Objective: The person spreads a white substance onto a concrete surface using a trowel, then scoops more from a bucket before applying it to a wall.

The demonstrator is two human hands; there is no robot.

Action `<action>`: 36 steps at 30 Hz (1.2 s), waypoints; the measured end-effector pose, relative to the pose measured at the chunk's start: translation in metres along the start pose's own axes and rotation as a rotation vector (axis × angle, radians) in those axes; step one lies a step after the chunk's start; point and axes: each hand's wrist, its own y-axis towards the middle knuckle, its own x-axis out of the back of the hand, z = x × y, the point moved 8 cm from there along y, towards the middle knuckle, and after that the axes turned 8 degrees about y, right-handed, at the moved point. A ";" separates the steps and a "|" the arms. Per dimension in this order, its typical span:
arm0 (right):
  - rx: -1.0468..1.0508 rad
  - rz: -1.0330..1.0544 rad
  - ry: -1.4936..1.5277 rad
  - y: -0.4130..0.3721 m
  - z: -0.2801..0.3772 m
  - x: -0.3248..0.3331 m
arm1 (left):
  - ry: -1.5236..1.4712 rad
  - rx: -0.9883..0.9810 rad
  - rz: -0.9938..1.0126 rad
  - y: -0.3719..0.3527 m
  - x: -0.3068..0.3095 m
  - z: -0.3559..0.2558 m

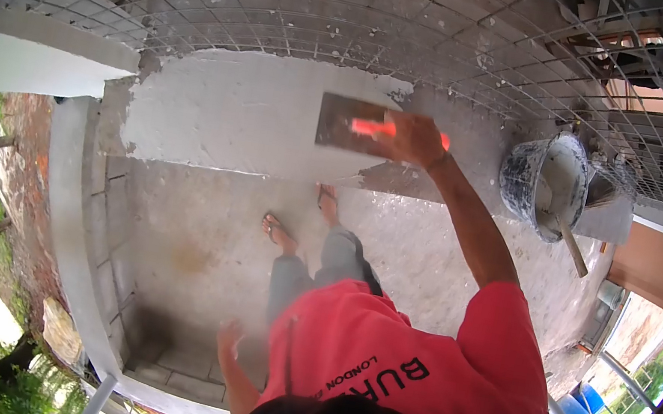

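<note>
White coating (226,108) spreads at ten o'clock of the head view, pale against the rougher grey surface (471,121) around one to two o'clock. From where I stand, the right hand (414,139) is closed firmly around the bright red-orange handle of a flat trowel (334,125), just above the coating's ragged edge. The blade reaches out from the fist towards nine o'clock, while the handle's butt shows on the three o'clock side. I'd judge the fist sits over the handle so that pressure spreads along the broad blade, held flat to the surface.

Down at seven o'clock, the left hand (230,337) hangs apart from the trowel, blurred, its fingers loosely spread with nothing visible in them; perhaps it helps the leaning body balance. A smeared bucket (518,180) stands between two and three o'clock, probably kept there for easy reach of the right arm, with a stick-like handle (572,249) leaning out over its rim towards four. Wire mesh (290,27) stretches across twelve, beyond the coating.
</note>
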 end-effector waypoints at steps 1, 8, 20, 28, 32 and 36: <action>-0.032 -0.016 -0.006 0.016 -0.006 0.005 | 0.011 -0.011 -0.007 -0.003 0.001 -0.004; 0.019 -0.139 -0.055 0.065 -0.020 -0.004 | -0.126 0.059 -0.069 -0.026 0.012 -0.009; -0.001 0.081 -0.038 0.053 -0.005 0.007 | -0.125 0.050 -0.049 -0.017 0.010 0.017; 0.044 0.127 0.000 0.018 0.004 -0.028 | 0.069 -0.023 -0.004 0.001 0.036 0.025; 0.082 0.221 0.060 -0.067 0.051 -0.067 | 0.165 -0.036 0.034 0.028 0.038 0.026; 0.073 0.058 0.099 -0.104 0.063 -0.054 | 0.078 -0.039 0.051 0.034 0.044 -0.002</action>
